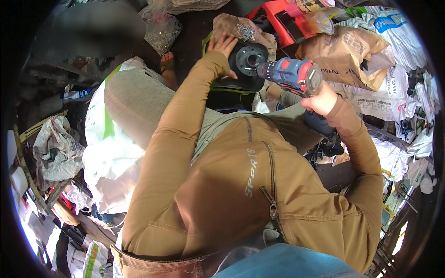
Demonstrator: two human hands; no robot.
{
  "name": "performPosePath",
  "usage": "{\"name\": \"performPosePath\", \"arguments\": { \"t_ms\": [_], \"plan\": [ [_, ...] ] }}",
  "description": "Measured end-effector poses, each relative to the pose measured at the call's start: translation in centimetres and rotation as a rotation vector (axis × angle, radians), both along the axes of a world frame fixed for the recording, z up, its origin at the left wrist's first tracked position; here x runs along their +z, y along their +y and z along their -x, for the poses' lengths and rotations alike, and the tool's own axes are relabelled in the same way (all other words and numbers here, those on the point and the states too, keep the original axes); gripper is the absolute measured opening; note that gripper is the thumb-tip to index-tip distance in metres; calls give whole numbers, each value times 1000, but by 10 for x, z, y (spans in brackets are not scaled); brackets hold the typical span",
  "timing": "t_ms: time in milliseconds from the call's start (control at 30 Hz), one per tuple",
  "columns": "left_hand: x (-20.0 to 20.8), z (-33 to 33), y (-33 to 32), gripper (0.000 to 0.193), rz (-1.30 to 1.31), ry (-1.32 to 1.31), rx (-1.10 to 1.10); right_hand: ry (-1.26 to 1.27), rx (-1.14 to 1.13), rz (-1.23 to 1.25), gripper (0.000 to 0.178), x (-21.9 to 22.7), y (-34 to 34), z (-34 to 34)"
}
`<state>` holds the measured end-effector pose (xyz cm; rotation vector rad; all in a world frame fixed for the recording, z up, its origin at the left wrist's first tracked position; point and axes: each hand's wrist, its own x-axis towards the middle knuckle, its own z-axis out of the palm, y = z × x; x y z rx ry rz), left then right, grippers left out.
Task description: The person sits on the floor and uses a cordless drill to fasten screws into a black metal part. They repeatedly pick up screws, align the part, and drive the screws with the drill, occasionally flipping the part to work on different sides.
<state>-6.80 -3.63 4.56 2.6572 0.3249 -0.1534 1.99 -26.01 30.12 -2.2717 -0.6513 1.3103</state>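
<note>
My right hand (321, 100) is wrapped round the grip of a blue and red cordless drill (288, 75). The drill's chuck points left, its tip close to the round hub of a black part (252, 83). Whether the tip touches the hub cannot be made out. That hub is a dark disc with small holes round a central opening. My left hand (224, 47) lies with spread fingers on the part's left edge. Just beyond it, a pile of silver screws (246, 32) rests on a brown sack (225, 23).
A red plastic case (276, 22) stands at the far right, with a plastic drink cup (320, 23) beside it. Brown paper bags (345, 55) and white sacks lie on the right. At the upper left hangs a filled clear bag (162, 34). A bare foot (167, 65) shows below it.
</note>
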Motion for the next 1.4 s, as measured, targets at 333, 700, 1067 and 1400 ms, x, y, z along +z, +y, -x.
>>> {"name": "performPosePath", "arguments": {
  "t_ms": [333,700,1067,1400],
  "plan": [
    [-37,-17,-28,116,221,-277,-26,-215,338,98,38,-34,30,-21],
    [-57,-21,-31,90,230,-384,-27,-370,960,-50,22,-64,37,-55],
    [-53,-22,-30,80,262,-388,-18,-410,1135,-53,18,-67,47,-51],
    [-58,-20,-34,89,232,-470,5,-523,994,-180,21,-74,48,-41]
  ]
}}
